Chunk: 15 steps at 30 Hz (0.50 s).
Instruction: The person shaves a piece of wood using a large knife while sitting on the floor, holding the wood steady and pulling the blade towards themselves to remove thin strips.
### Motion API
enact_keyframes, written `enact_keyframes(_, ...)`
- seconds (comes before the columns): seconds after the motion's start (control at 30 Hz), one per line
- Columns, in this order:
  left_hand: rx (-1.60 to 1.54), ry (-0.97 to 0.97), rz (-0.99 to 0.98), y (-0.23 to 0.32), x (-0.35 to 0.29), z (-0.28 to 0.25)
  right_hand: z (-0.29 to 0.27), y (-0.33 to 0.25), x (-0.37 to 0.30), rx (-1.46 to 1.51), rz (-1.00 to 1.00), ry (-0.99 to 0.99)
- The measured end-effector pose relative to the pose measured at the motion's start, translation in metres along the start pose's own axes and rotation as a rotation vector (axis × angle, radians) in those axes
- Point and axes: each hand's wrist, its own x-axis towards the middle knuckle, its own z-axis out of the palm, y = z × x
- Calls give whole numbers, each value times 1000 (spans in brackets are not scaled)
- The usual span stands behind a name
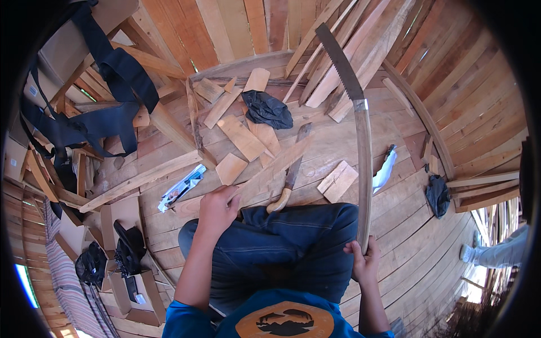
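1. My left grip [218, 209] is closed around the near end of a pale wooden strip [276, 164], which slants away to the upper right.
2. My right grip [365, 261] is wrapped around the lower end of a long-handled curved saw [363, 163]; its toothed blade rises ahead of me, bending left.
3. Between the two, just beyond my folded legs [270, 242], a wooden-handled blade [279, 200] lies on the plank floor [420, 225], partly behind the strip in my view.
4. A wooden block [338, 181] lies just left of the saw's handle.
5. Farther off, a black plastic bag [267, 110] rests among board offcuts [241, 137].
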Motion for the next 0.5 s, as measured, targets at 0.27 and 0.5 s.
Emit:
enact_keyframes(0.27,120,-7,39,-18,1,31,-46,-1,-39,-749,-134,-253)
enact_keyframes(0.5,181,47,128,-23,-4,17,-52,3,-54,-889,-110,-410)
